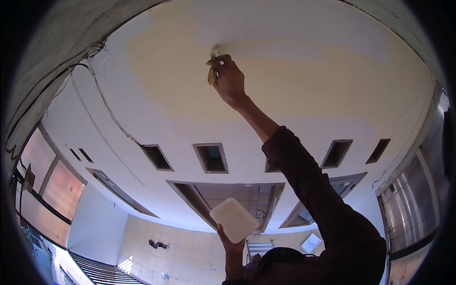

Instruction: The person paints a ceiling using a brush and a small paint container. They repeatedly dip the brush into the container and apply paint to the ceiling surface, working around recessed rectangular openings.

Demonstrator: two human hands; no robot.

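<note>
My right hand (230,81) is raised high and closed around the wooden handle of a paintbrush (217,51). The pale bristles meet the wall (199,85) at the upper left edge of a cream-yellow area, with whiter paint around it. Lower down, my left hand (231,241) grips a shallow white plastic tray (233,220) with rounded corners by its lower left edge. Whether the tray's inside or underside faces me, I cannot tell. A dark sleeve, rolled to mid-forearm, covers my right arm.
Cables (102,95) run down the wall's left side. Small window openings (210,157) sit above a doorway (190,190). Far below, the tiled floor (190,244) holds dark slippers (158,244), a metal ladder (260,246) and a white rectangular item (311,243). Railings (102,270) stand lower left.
</note>
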